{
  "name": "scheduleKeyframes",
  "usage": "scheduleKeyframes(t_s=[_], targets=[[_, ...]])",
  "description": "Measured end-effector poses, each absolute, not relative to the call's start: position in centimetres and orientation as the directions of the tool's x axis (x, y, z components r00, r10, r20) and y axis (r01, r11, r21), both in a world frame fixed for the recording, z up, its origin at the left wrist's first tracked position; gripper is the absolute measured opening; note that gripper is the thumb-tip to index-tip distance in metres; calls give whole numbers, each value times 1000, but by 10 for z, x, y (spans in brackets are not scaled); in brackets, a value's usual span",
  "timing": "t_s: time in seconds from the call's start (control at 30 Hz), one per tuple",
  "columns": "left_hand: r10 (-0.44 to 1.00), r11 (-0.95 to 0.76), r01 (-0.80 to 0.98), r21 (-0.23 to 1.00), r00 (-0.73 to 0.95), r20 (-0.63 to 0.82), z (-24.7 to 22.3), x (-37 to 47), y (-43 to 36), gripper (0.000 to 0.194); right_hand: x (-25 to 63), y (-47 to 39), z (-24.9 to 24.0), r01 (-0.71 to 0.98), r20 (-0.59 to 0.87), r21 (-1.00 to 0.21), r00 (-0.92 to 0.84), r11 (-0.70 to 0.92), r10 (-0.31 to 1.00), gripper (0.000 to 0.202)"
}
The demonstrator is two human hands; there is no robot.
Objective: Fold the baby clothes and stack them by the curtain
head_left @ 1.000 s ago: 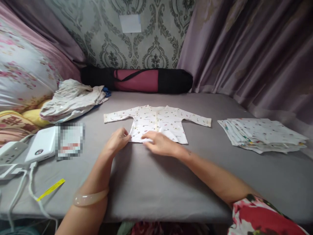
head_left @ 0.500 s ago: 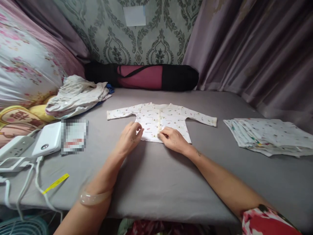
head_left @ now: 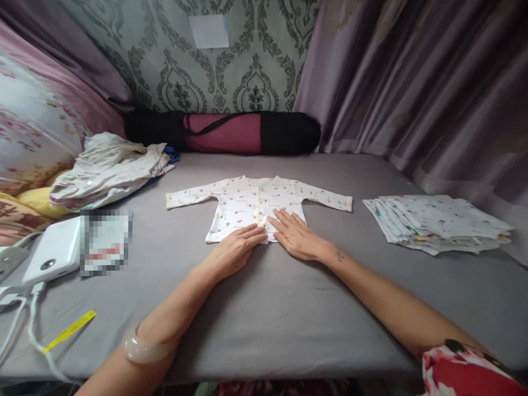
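Note:
A small white baby shirt (head_left: 239,201) with a tiny print lies spread front side up, both sleeves stretched out to the sides. Its pale yellow button strip runs down the middle. My left hand (head_left: 237,247) lies flat on the lower hem, fingertips reaching the button strip. On the shirt's lower right front rests my right hand (head_left: 295,234), palm down with fingers spread. Part of the hem is hidden under the hands. Neither hand grips the cloth.
To the right sits a stack of folded printed clothes (head_left: 441,223). At left are a crumpled cloth (head_left: 111,168), a white power bank (head_left: 53,250) with cables and a blurred packet (head_left: 106,242). A long black and maroon bag (head_left: 223,132) lies along the wall on the grey sheet (head_left: 313,308).
My fingers have gone from pinched near the button strip to laid flat on the shirt. The left hand moved right and down, onto the hem. The view has shifted slightly right.

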State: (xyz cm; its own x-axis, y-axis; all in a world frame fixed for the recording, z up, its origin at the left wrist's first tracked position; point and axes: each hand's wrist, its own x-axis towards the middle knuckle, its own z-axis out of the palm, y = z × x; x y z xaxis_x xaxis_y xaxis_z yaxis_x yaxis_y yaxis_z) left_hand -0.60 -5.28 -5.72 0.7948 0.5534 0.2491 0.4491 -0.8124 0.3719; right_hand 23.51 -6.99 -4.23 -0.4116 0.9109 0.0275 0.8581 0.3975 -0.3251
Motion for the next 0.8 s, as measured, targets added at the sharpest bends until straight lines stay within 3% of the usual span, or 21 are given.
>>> scheduleKeyframes(t_s=[0.23, 0.37, 0.5, 0.63, 0.73, 0.8], targets=[[591, -759, 463, 458, 784, 187, -55, -13, -52, 40, 247, -92, -38, 839, -64, -318, -484, 442, 873, 50], [644, -718, 453, 529, 721, 257, -53, -12, -50, 36, 261, -110, -33, 834, -66, -333, -486, 440, 871, 50], [664, -718, 467, 515, 682, 307, -50, -7, -49, 33, 269, -118, -25, 817, -7, -381, -471, 433, 882, 47], [685, -711, 537, 454, 675, 274, -43, -1, -52, 32, 278, -106, -20, 912, 45, -364, -186, 190, 981, 32], [700, -707, 568, 422, 647, 301, -42, 3, -56, 32, 280, -97, -24, 959, -37, -270, 75, -82, 997, 28], [700, -710, 568, 417, 639, 321, -43, 5, -56, 31, 278, -95, -26, 958, -100, -227, 157, -176, 983, 27]])
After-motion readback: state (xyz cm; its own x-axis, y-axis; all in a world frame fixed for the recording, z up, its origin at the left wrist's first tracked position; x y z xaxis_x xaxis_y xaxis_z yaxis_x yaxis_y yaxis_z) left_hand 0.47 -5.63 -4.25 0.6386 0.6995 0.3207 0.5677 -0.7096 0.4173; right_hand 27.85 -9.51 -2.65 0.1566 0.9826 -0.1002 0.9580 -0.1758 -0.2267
